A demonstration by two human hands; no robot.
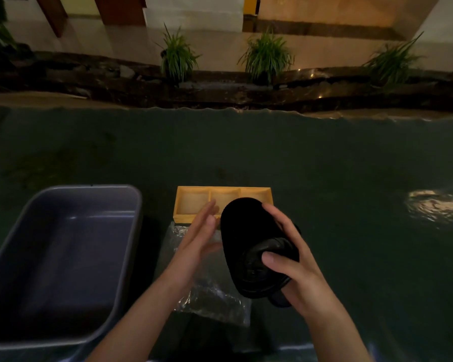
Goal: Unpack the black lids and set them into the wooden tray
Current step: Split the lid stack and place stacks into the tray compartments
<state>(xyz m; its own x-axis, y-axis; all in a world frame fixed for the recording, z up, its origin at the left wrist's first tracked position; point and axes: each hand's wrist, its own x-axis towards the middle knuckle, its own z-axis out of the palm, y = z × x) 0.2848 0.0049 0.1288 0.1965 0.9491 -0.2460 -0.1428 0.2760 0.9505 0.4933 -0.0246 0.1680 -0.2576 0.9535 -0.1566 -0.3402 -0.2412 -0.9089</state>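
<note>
- The right hand (296, 267) holds a stack of black lids (251, 246).
- Its fingers (277, 218) curl over the far side of the stack, and its thumb (272, 259) presses on the near lid.
- The stack is tipped up off the table, so the round face of the near lid looks back at the person.
- The far end of the stack hangs over the right part of the tray (194, 194).
- The left hand (202, 231) is flat and open, with its fingers straight and close together.
- It sits just left of the stack. I cannot tell if it touches the lids. It holds nothing.
- The tray is yellow wood, with three square boxes in a row.
- The left box and the middle box have nothing in them. The lids hide most of the right box, so I cannot tell what is in it.
- A clear bag (209, 296) lies flat and crinkly on the table, under the hands and near the tray.
- A big grey bin (63, 257) stands to the left of the tray. Nothing shows inside it.
- The table (351, 165) is dark green and shiny, with a bright spot of light on the right.
- Far off, past the table, three green plants (266, 57) grow in a row by a dark stone edge.
</note>
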